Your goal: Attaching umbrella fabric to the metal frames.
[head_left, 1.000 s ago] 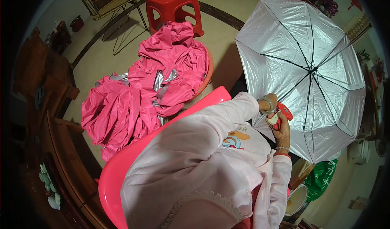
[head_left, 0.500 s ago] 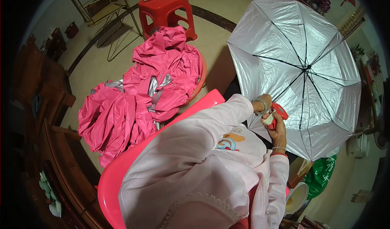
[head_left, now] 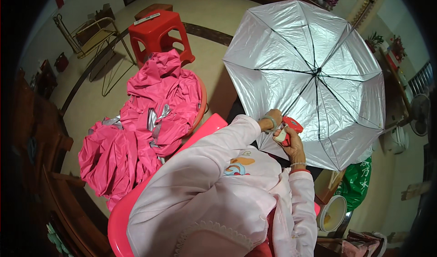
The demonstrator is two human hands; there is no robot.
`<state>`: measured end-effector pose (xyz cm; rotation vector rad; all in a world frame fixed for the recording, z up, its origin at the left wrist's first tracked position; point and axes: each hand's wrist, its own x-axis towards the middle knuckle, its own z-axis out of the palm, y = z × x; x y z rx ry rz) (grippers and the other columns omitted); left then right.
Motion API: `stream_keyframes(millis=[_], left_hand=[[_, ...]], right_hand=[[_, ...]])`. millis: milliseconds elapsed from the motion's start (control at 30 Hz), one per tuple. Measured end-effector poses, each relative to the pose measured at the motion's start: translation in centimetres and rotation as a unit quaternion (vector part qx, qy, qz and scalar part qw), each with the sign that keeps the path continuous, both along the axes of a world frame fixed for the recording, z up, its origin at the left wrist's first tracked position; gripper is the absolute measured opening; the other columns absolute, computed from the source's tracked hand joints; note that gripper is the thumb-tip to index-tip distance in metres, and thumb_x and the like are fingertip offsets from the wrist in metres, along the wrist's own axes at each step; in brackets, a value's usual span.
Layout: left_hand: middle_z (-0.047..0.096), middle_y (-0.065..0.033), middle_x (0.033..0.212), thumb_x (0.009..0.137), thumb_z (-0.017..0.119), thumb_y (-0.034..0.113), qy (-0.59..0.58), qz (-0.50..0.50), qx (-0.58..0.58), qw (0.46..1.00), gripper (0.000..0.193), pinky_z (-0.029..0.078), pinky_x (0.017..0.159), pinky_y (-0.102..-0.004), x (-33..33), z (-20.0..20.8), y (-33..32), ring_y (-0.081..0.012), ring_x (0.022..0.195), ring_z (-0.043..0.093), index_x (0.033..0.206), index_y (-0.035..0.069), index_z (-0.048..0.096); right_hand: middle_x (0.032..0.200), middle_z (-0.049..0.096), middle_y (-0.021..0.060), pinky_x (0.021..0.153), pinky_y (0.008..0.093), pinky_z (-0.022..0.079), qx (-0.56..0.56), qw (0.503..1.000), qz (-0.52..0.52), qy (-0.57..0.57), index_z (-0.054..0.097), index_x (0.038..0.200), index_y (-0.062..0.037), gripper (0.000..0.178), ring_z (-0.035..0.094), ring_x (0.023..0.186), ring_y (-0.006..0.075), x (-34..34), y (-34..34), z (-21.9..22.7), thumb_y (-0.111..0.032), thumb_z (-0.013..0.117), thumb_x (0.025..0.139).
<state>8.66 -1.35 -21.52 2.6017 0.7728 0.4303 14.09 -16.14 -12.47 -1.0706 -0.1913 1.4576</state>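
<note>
In the head view, first to be noted: an open umbrella (head_left: 327, 93), with silver lining toward the wearer and near rim close to the body, probably for easy reach of both hands. At this near rim, with curled fingers, the left hand (head_left: 274, 115); partly hidden, so cannot tell the exact grip, perhaps on the edge of the canopy. Just beside, in the right hand (head_left: 295, 148), a small red-and-cream case (head_left: 292, 124), gripped between thumb and bent fingers; held close to the left hand, seemingly for work at one same spot of the rim. Cannot tell more exactly the kind of case. To the left, pink fabric (head_left: 159, 97), heaped over an orange basin (head_left: 203, 100) with only the right rim visible, spreading far leftward, likely from too much bulk. Farther, a red plastic stool (head_left: 166, 22), with a flat white strip (head_left: 147, 18) along the left edge of its top, perhaps for safe keeping.
</note>
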Motion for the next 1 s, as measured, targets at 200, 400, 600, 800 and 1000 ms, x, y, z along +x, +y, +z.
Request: stream_keyframes(millis=[200, 400, 600, 800, 1000], left_hand=[[0.062, -0.0144, 0.080, 0.072, 0.054, 0.017, -0.031, -0.015, 0.021, 0.999, 0.019, 0.049, 0.067, -0.0381, 0.5, 0.5, -0.3, -0.0296, 0.076, 0.060, 0.073, 0.003, 0.065], [0.062, -0.0194, 0.082, 0.077, 0.048, 0.018, -0.007, -0.048, 0.018, 0.999, 0.024, 0.048, 0.071, -0.0392, -0.6, 2.0, -0.5, -0.0335, 0.079, 0.061, 0.075, 0.001, 0.065], [0.062, -0.0175, 0.084, 0.075, 0.051, 0.018, -0.033, 0.010, -0.093, 0.995, 0.022, 0.048, 0.071, -0.0391, -0.9, 3.7, -1.0, -0.0322, 0.079, 0.061, 0.077, 0.002, 0.065], [0.062, -0.0124, 0.078, 0.070, 0.058, 0.019, -0.040, -0.020, -0.096, 0.994, 0.015, 0.049, 0.068, -0.0366, -1.4, 3.1, -0.8, -0.0272, 0.077, 0.060, 0.071, 0.006, 0.066], [0.061, -0.0176, 0.075, 0.074, 0.052, 0.018, -0.059, 0.010, -0.096, 0.994, 0.019, 0.048, 0.065, -0.0394, -0.9, 2.9, -1.0, -0.0318, 0.072, 0.061, 0.071, 0.002, 0.063]], right_hand=[[0.081, 0.060, 0.0169, 0.064, 0.0438, 0.054, -0.014, 1.000, -0.027, -0.003, 0.048, 0.098, 0.0029, 0.022, 0.062, 0.072, 0.0295, 0.8, -0.4, -0.6, -0.012, 0.052, 0.081], [0.086, 0.059, 0.0191, 0.071, 0.0479, 0.053, 0.023, 0.999, -0.013, 0.028, 0.046, 0.103, 0.0036, 0.026, 0.061, 0.078, 0.0325, 1.2, -0.7, -1.1, -0.010, 0.052, 0.081], [0.083, 0.060, 0.0170, 0.071, 0.0491, 0.052, 0.005, 1.000, -0.017, 0.019, 0.047, 0.101, 0.0005, 0.023, 0.062, 0.074, 0.0302, 0.8, -0.6, 0.1, -0.011, 0.050, 0.081], [0.061, 0.055, 0.0097, 0.045, 0.0395, 0.050, 0.007, 1.000, 0.011, -0.023, 0.051, 0.083, -0.0030, 0.007, 0.055, 0.048, 0.0218, 1.8, 0.4, -1.7, -0.010, 0.050, 0.079], [0.058, 0.053, 0.0091, 0.041, 0.0371, 0.048, 0.020, 0.999, 0.028, 0.019, 0.050, 0.082, -0.0022, 0.009, 0.053, 0.044, 0.0209, 2.3, 0.4, -2.1, -0.011, 0.051, 0.080]])
